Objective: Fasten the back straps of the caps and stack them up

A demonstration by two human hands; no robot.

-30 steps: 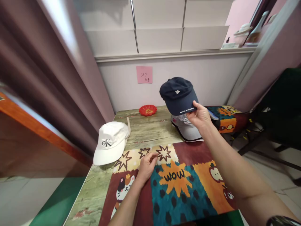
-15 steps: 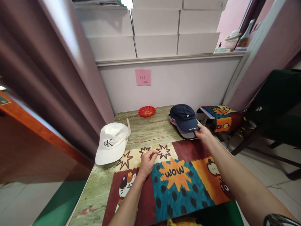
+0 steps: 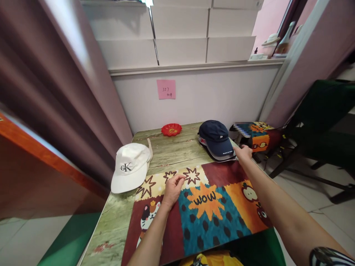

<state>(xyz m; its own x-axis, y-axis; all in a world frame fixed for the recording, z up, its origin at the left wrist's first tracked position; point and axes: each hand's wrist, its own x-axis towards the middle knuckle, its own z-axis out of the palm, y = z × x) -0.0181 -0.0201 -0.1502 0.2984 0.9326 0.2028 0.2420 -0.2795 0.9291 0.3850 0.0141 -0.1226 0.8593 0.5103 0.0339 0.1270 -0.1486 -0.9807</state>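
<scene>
The right hand (image 3: 244,151), fingers parted, is just beside the navy cap (image 3: 213,133), atop a grey cap (image 3: 203,140); contact unclear. The left hand (image 3: 173,189), fingers curled together, seems empty. The navy cap looks light, soft-crowned; best held by its stiffer brim (image 3: 222,148).

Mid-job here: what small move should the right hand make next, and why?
Probably ease the right hand away from the navy cap: that cap already sits on top of the grey cap, so it seems to need no support.

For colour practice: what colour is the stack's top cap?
Top cap: navy blue, seen best in the head view.
</scene>
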